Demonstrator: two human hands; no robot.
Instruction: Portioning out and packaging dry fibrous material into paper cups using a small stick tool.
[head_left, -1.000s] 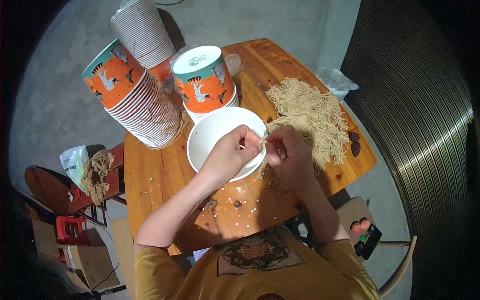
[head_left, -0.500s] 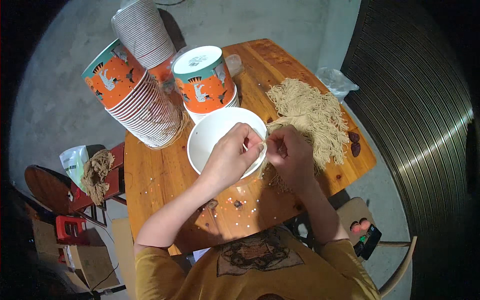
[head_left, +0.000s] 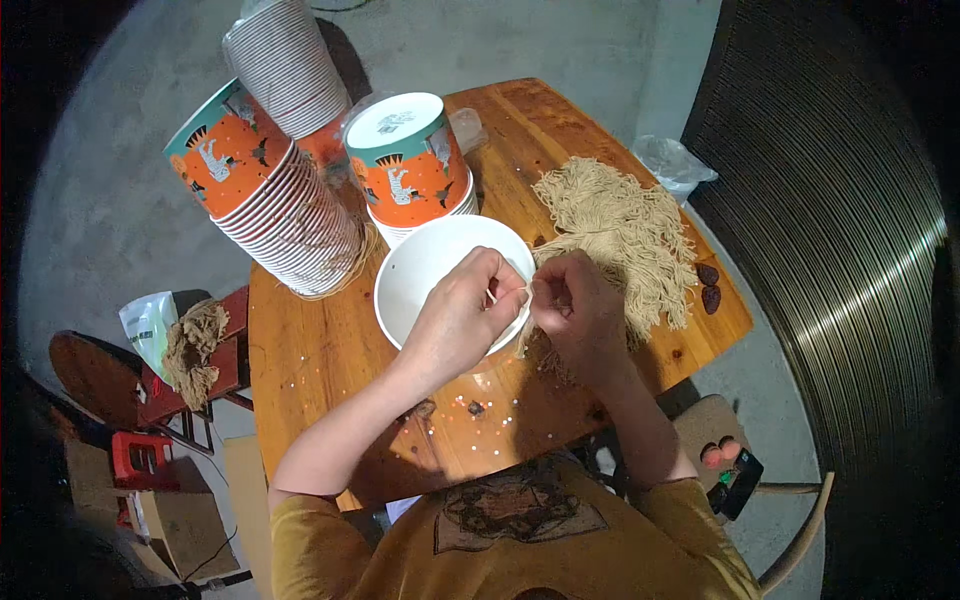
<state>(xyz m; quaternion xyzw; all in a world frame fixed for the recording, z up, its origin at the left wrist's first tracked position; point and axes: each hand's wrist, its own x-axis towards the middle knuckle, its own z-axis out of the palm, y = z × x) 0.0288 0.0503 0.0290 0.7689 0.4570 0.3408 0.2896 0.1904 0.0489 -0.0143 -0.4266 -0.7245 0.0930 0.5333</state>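
Over the right rim of a white paper bowl (head_left: 408, 290), my left hand (head_left: 462, 305) pinches a thin, pale string (head_left: 527, 289). My right hand (head_left: 580, 315) is closed on the same string from the other side, with thumb and index finger almost meeting those of the left. Part of the string hangs below the fingers; its exact shape is hidden by them. A tangled heap of beige string (head_left: 625, 235) lies just beyond and beside my right hand.
Upside-down orange and green paper buckets (head_left: 405, 170) stand behind the bowl. A leaning stack of buckets (head_left: 290, 225) has loose string around it. Small beads (head_left: 476, 408) dot the wooden table (head_left: 310, 400). Two dark dried dates (head_left: 709, 287) lie near the right edge.
Almost nothing differs. The fingertips have shifted very slightly around the string; bowl, buckets and heap have stayed put.
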